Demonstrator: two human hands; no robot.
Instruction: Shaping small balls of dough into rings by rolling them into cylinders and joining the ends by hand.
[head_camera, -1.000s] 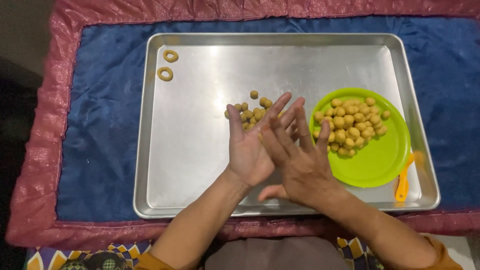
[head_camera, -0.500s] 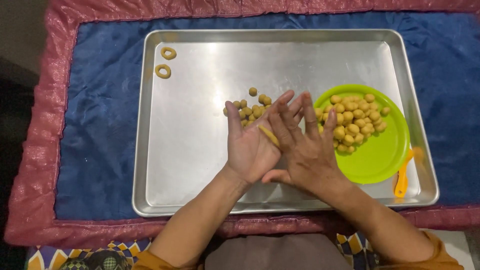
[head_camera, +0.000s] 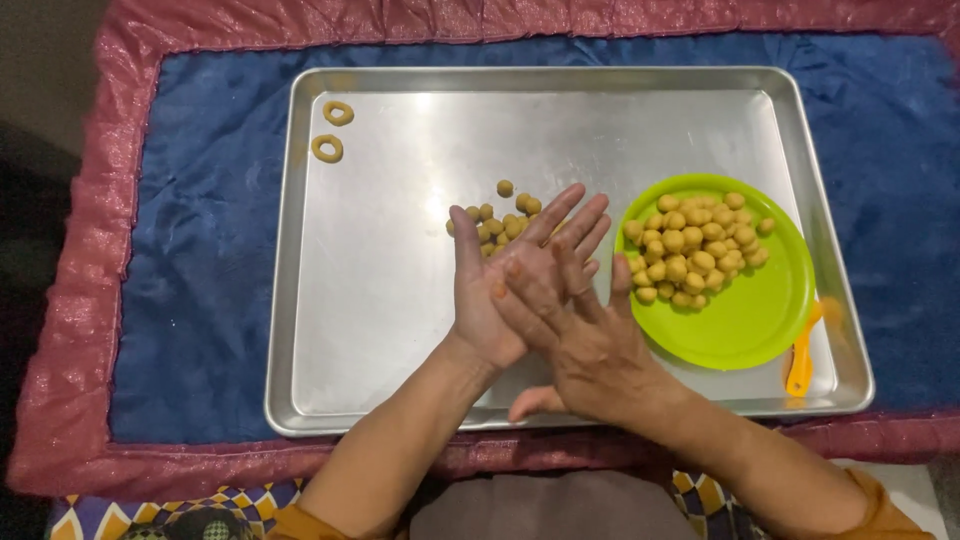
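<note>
Dough, a small orange-yellow smear of it (head_camera: 497, 290), shows at the seam where our palms meet; most of the piece is hidden between them, so we can only guess at its shape. Our left hand (head_camera: 500, 285) lies palm up with its fingers straight and fanned slightly apart, pointing away towards the upper right. Our right hand (head_camera: 590, 345) lies palm down across it, fingers (head_camera: 570, 275) long, flat and lightly spread, pressed against the left palm, with the thumb sticking out towards us near the tray's front rim. Both hands hover over the middle of a large silver baking tray (head_camera: 400, 330).

Just beyond the fingertips sits a loose cluster of small dough balls (head_camera: 500, 222) on the bare metal, partly covered by the left fingers. To the right, just beside our right hand, a lime-green plate (head_camera: 750, 320) rests inside the tray with a heap of the same dough balls (head_camera: 695, 250) on its far half. An orange plastic tool (head_camera: 803, 355) lies between the plate and the tray's right rim. In the far left corner of the tray, well apart from the hands, lie two dough rings (head_camera: 332, 130). The tray stands on a blue cloth (head_camera: 200, 280) edged in a red border (head_camera: 75, 280).
</note>
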